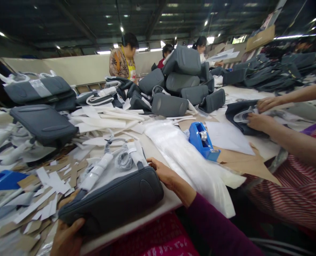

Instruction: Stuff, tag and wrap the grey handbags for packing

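Note:
A dark grey handbag (112,202) lies on its side at the table's front edge, its bottom end toward me. Its straps (95,174) are wrapped in white material, and a coiled plastic-wrapped strap (124,160) sits on top. My left hand (67,234) grips the bag's left end, thumb on the near face and fingers partly hidden behind it. At the opposite end, my right hand (164,174) holds the top right corner, its fingers curled over the far side.
Paper and cardboard strips (51,188) litter the left. Right of the bag lie clear plastic sleeves (184,153) and a blue tape dispenser (203,141). Grey bags (183,80) are heaped behind. At right, a co-worker's hands (264,121) handle another bag.

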`<state>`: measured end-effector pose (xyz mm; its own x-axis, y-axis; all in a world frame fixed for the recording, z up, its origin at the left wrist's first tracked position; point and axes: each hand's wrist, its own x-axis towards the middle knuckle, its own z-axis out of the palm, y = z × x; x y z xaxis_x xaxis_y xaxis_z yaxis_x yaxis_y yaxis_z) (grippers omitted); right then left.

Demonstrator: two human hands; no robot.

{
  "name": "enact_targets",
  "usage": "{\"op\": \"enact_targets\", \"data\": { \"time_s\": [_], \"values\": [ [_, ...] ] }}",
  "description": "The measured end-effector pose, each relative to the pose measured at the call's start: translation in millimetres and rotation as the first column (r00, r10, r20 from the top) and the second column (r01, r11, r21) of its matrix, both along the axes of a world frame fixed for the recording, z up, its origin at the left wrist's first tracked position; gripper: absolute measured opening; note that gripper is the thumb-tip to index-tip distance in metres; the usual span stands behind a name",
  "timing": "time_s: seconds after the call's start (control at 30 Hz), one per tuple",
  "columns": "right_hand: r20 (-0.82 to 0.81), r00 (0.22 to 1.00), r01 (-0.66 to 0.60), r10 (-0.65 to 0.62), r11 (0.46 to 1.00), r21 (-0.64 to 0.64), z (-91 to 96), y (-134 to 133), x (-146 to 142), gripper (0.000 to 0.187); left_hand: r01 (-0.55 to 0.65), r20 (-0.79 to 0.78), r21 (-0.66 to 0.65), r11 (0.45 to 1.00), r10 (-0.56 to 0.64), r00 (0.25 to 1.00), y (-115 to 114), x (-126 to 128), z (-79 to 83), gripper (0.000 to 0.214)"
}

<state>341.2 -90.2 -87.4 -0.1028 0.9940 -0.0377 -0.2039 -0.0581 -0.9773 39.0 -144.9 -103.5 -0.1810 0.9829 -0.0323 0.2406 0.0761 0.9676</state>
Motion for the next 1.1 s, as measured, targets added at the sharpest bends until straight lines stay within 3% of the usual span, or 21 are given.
{"op": "enact_targets", "data": {
  "time_s": [0.1, 0.17, 0.27, 0.33, 0.47, 0.6, 0.8, 0.9, 0.97, 1.03, 1.1],
  "values": [
    [-0.146, 0.988, 0.058, -0.054, 0.998, 0.023, -9.4, -1.6, -5.8, 0.056, -0.094, 0.172, 0.033, 0.995, 0.087, 0.981, 1.2, -1.4, -1.9, 0.054],
    [-0.167, 0.985, 0.051, -0.034, 0.993, 0.102, -11.9, -1.6, -6.2, 0.051, -0.129, 0.260, 0.038, 0.991, 0.115, 0.959, 2.2, -2.3, -3.2, 0.056],
    [-0.062, 0.997, -0.040, 0.052, 0.982, 0.184, -10.0, 1.3, -2.6, 0.025, -0.115, 0.340, 0.040, 0.993, 0.095, 0.935, 3.8, -4.2, -6.4, 0.054],
    [0.065, 0.997, -0.049, 0.034, 0.968, 0.246, -6.0, 3.9, 0.6, 0.013, -0.096, 0.388, 0.042, 0.994, 0.072, 0.919, 5.0, -5.8, -9.5, 0.055],
    [0.246, 0.965, -0.016, -0.090, 0.918, 0.395, 2.3, 8.7, 5.0, 0.006, -0.141, 0.425, 0.070, 0.987, 0.099, 0.900, 7.5, -10.1, -14.7, 0.060],
    [0.249, 0.966, -0.051, -0.075, 0.885, 0.463, 3.1, 12.4, 6.9, 0.006, -0.092, 0.402, 0.109, 0.990, 0.040, 0.915, 8.8, -14.3, -14.8, 0.060],
    [0.248, 0.967, -0.057, -0.067, 0.884, 0.464, 2.7, 7.1, 7.9, 0.006, -0.026, 0.402, 0.117, 0.993, -0.023, 0.915, 8.0, -13.3, -10.3, 0.058],
    [0.278, 0.960, -0.136, 0.039, 0.931, 0.338, 11.3, -0.7, 15.8, 0.003, -0.011, 0.405, 0.147, 0.989, -0.050, 0.913, 6.3, -11.6, -8.0, 0.053],
    [0.322, 0.933, -0.244, 0.163, 0.942, 0.230, 19.1, -5.8, 24.8, 0.016, -0.003, 0.415, 0.165, 0.986, -0.067, 0.907, 4.9, -10.9, -6.3, 0.051],
    [0.363, 0.893, -0.350, 0.265, 0.917, 0.192, 26.5, -10.3, 32.0, 0.031, 0.019, 0.419, 0.174, 0.985, -0.091, 0.903, 3.4, -10.3, -4.3, 0.051],
    [0.427, 0.856, -0.396, 0.290, 0.900, 0.183, 32.6, -14.7, 32.4, 0.040, 0.050, 0.416, 0.175, 0.983, -0.119, 0.902, 2.3, -9.1, -2.1, 0.053]
  ]
}}
